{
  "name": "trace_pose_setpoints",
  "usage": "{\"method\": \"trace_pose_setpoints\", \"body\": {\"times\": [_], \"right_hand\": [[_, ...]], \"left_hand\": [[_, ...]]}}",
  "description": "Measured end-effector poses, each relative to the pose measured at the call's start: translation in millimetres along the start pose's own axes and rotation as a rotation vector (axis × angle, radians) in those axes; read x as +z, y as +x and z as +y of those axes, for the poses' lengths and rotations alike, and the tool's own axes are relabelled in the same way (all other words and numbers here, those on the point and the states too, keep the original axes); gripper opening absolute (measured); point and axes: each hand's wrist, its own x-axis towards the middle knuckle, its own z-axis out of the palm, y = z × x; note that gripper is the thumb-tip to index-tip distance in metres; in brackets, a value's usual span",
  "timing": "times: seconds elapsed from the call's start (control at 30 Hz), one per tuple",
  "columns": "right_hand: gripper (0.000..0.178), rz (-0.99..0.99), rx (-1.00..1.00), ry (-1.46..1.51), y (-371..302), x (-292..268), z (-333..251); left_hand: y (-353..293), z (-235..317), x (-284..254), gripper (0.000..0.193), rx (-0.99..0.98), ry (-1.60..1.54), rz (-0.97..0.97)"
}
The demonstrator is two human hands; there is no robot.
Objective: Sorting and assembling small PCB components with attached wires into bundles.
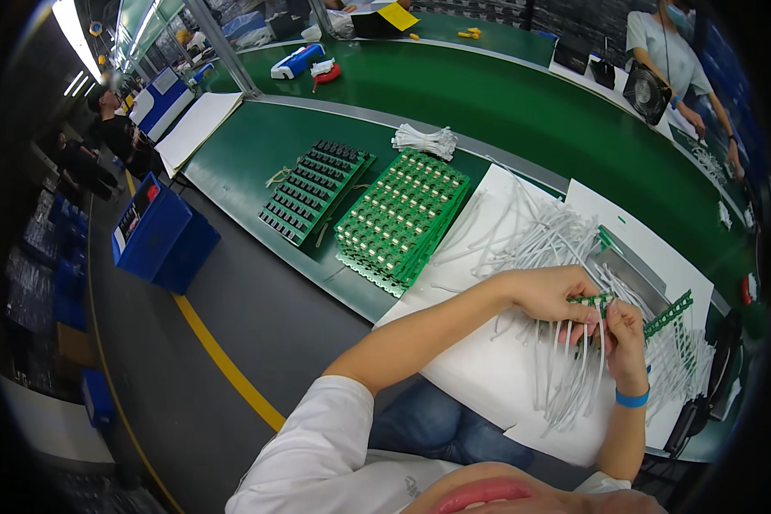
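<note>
My left hand (552, 295) is closed with thumb and fingers on one end of a narrow green circuit board strip (606, 300). My right hand (627, 336), below a blue wristband (632, 399), pinches at the strip's other end; a white cable may be between its fingers, but I cannot make it out. Several white cables (565, 390) hang from the strip over the white paper (463, 343). Beyond my hands lie a heap of loose white cables (544, 236) and a grey metal bar (634, 270). Another green strip (670, 313) with white cables rests to the right.
Left of the paper are a stack of green circuit board panels (403, 218), a panel with black parts (313, 193) and a tied cable bundle (424, 140). A green conveyor belt (488, 111) runs behind. Blue bins (164, 236) stand on the floor. A co-worker (677, 64) works across.
</note>
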Motion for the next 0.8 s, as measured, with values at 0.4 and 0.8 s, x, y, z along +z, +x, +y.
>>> {"method": "trace_pose_setpoints", "body": {"times": [0.4,0.8], "right_hand": [[0.040,0.048,-0.089,-0.259,0,8,-12],[0.038,-0.002,-0.109,-0.508,2,17,-27]], "left_hand": [[-4,1,0,0.026,-0.037,-0.048,0.027],[-7,6,-1,0.028,-0.166,0.100,0.029]]}}
